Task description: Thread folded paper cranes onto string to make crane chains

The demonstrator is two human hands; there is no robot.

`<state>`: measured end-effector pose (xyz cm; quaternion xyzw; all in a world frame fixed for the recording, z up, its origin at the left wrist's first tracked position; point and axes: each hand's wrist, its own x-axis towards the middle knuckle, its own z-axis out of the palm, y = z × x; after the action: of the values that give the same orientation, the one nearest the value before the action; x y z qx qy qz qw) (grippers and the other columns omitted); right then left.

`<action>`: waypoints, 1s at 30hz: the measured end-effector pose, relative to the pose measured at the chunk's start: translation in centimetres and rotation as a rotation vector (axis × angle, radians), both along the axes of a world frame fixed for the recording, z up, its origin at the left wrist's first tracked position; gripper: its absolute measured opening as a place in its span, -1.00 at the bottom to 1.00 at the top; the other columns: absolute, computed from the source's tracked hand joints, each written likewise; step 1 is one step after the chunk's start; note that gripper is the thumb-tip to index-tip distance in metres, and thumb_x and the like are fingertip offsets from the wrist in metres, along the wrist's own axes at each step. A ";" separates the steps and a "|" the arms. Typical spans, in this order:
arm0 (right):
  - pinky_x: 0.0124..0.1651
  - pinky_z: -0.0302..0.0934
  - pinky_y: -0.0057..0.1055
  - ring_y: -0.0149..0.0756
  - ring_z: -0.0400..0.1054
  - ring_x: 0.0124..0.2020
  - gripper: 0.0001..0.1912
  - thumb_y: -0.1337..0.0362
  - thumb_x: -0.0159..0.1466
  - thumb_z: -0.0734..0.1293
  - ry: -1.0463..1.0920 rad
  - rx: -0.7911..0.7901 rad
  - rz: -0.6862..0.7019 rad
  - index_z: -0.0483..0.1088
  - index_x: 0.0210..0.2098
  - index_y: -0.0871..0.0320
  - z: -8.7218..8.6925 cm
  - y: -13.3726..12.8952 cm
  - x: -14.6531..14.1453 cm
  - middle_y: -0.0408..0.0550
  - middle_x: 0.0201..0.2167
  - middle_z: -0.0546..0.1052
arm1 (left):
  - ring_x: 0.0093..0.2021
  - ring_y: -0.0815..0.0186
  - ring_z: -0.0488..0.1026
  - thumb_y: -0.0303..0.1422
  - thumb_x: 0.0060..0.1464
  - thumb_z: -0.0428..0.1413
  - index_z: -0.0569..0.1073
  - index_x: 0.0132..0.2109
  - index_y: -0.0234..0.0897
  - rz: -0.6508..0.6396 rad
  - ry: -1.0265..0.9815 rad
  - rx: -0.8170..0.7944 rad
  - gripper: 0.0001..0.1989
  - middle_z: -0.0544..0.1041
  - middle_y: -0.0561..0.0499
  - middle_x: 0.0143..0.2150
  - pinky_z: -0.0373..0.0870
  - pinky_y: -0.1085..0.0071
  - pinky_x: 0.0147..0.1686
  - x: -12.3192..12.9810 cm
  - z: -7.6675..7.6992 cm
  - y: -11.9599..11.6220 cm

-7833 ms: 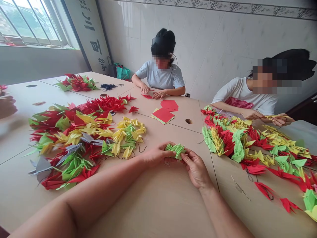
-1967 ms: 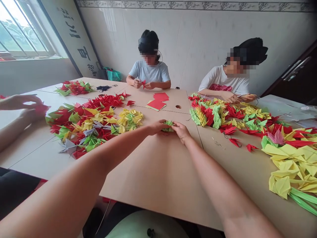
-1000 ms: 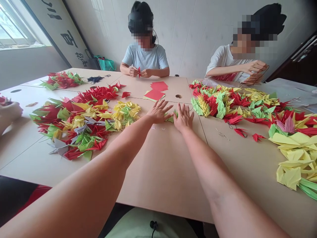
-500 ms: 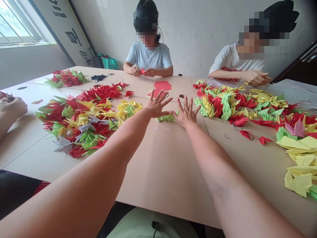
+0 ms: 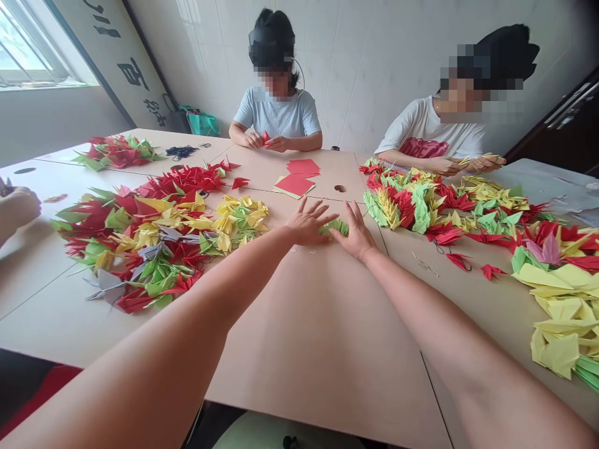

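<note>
My left hand (image 5: pixel 309 224) is stretched forward over the middle of the table with its fingers spread. My right hand (image 5: pixel 356 234) is just to its right, fingers apart, the thumb pointing at the left hand. Between them lies a green folded paper piece (image 5: pixel 339 226), partly hidden by my fingers. Neither hand holds anything. Beyond the left hand are red paper squares (image 5: pixel 296 185) on the tabletop (image 5: pixel 309 330).
A big heap of red, yellow and green paper cranes (image 5: pixel 140 231) lies left. More folded paper (image 5: pixel 416 199) runs along the right, with yellow pieces (image 5: pixel 561 305) nearer. Two people sit opposite, handling paper. Another person's hand (image 5: pixel 21 209) is at the far left.
My right hand has turned partly onto its side, and its fingers are closer together. The left hand sits nearer the green piece. The view has shifted slightly.
</note>
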<state>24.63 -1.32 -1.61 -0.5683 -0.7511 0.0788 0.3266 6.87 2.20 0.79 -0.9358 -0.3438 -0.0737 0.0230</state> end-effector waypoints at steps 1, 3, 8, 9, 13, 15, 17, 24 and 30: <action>0.18 0.03 -0.04 -0.02 -0.17 0.32 -0.15 0.17 0.13 0.31 0.020 -0.007 -0.009 -0.17 0.30 0.18 -0.2 -0.2 0.3 0.22 0.32 -0.09 | 0.35 0.05 -0.19 0.06 0.11 -0.17 0.04 0.29 -0.09 -0.009 -0.007 -0.007 -0.34 0.07 -0.09 0.32 -0.46 -0.08 0.23 0.3 -0.1 -0.1; 0.16 0.10 -0.09 -0.03 -0.03 0.27 -0.14 0.24 0.11 0.32 0.051 -0.016 -0.035 -0.16 0.30 0.22 -0.5 -0.7 0.5 0.26 0.28 0.04 | 0.34 0.06 -0.14 0.03 0.14 -0.20 0.10 0.27 -0.13 -0.008 -0.023 -0.026 -0.37 0.15 -0.11 0.29 -0.39 -0.06 0.24 0.7 -0.3 -0.3; 0.05 0.24 -0.19 -0.13 0.28 0.08 -0.24 0.38 0.13 0.26 0.129 -0.066 -0.038 -0.08 0.28 0.19 -0.4 -2.5 0.1 0.19 0.15 0.30 | 0.32 0.07 -0.08 -0.02 0.15 -0.16 0.21 0.20 -0.23 0.028 -0.056 -0.060 -0.43 0.28 -0.13 0.20 -0.29 -0.02 0.26 0.4 -0.4 -0.9; 0.03 0.26 -0.20 -0.15 0.34 0.02 -0.27 0.39 0.14 0.25 0.142 -0.084 -0.028 -0.06 0.27 0.17 -0.3 -3.1 0.2 0.16 0.11 0.35 | 0.32 0.08 -0.08 -0.05 0.15 -0.13 0.21 0.20 -0.23 0.031 -0.052 -0.069 -0.45 0.28 -0.12 0.19 -0.29 -0.03 0.26 0.0 -0.3 -1.2; 0.01 0.29 -0.21 -0.19 0.40 -0.06 -0.38 0.38 0.16 0.24 0.175 -0.148 -0.011 0.08 0.21 0.14 0.4 -5.9 1.2 0.12 0.09 0.38 | 0.34 0.08 -0.14 -0.17 0.13 -0.04 0.15 0.22 -0.25 0.043 -0.066 -0.073 -0.45 0.21 -0.13 0.24 -0.31 -0.05 0.26 -1.6 0.3 -3.1; 0.03 0.27 -0.21 -0.17 0.36 -0.01 -0.44 0.36 0.16 0.25 0.173 -0.177 -0.005 0.16 0.17 0.11 0.8 -7.2 2.0 0.08 0.11 0.35 | 0.35 0.05 -0.19 -0.20 0.13 -0.02 0.07 0.26 -0.26 0.085 -0.117 -0.056 -0.41 0.14 -0.15 0.28 -0.31 -0.08 0.25 -2.2 0.5 -4.7; 0.05 0.24 -0.20 -0.15 0.31 0.04 -0.48 0.37 0.15 0.27 0.166 -0.213 0.005 0.23 0.12 0.08 1.3 -8.3 2.7 0.05 0.13 0.33 | 0.35 0.02 -0.23 -0.17 0.14 -0.03 0.03 0.28 -0.27 0.129 -0.168 -0.074 -0.39 0.10 -0.17 0.30 -0.26 -0.12 0.24 -2.4 0.6 -6.8; -0.10 0.30 -0.33 -0.26 0.41 -0.16 -0.68 0.42 0.15 0.27 0.136 -0.346 0.079 0.41 -0.09 0.09 2.9 -8.2 2.5 -0.03 -0.12 0.50 | 0.35 0.03 -0.27 -0.15 0.16 -0.05 -0.03 0.31 -0.19 0.003 -0.247 -0.210 -0.37 0.00 -0.12 0.35 -0.15 -0.08 0.24 -1.1 0.9 -13.1; -0.15 0.25 -0.36 -0.27 0.39 -0.24 -0.77 0.42 0.20 0.21 0.084 -0.370 0.140 0.50 -0.31 0.12 3.9 -8.3 1.1 -0.04 -0.25 0.51 | 0.34 0.06 -0.12 -0.24 0.14 0.00 -0.05 0.32 -0.27 -0.028 -0.320 -0.294 -0.34 0.06 -0.19 0.32 -0.10 -0.01 0.26 -1.8 -0.6 -13.2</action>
<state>25.76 -9.65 2.30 -0.5611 -0.7473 0.2615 0.2413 5.11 -11.04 0.19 -0.9102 -0.3372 -0.1707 -0.1695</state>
